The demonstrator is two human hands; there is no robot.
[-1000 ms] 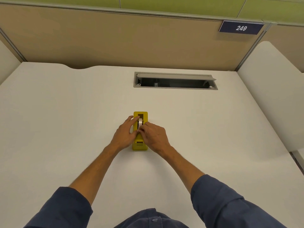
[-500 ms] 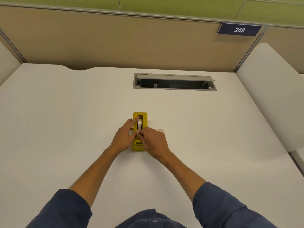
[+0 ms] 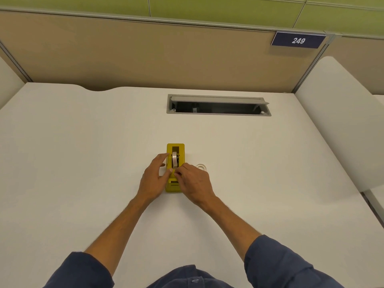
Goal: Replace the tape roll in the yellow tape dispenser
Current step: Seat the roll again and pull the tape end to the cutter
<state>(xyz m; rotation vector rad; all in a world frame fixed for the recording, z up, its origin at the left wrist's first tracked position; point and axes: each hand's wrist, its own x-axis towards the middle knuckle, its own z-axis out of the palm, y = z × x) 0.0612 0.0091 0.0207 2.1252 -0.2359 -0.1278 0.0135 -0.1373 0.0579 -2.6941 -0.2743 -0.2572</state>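
The yellow tape dispenser (image 3: 175, 148) lies on the white desk (image 3: 83, 163), its long side pointing away from me. A pale tape roll (image 3: 175, 159) stands upright in its slot. My left hand (image 3: 154, 179) rests against the dispenser's left side, index finger stretched along it and thumb near the roll's front. My right hand (image 3: 194, 182) is at the front right, its fingertips pinched at the tape's loose end just ahead of the roll. A small clear ring, seemingly another tape roll (image 3: 201, 166), lies flat on the desk right of the dispenser, behind my right hand.
A grey cable hatch (image 3: 218, 99) stands open in the desk behind the dispenser. A tan partition (image 3: 145, 53) with a blue "249" sign (image 3: 298, 40) closes the back. A white side panel (image 3: 340, 121) rises at the right.
My right hand slid slightly toward me along the dispenser, uncovering the clear ring on the desk. My left hand stayed against the left side.
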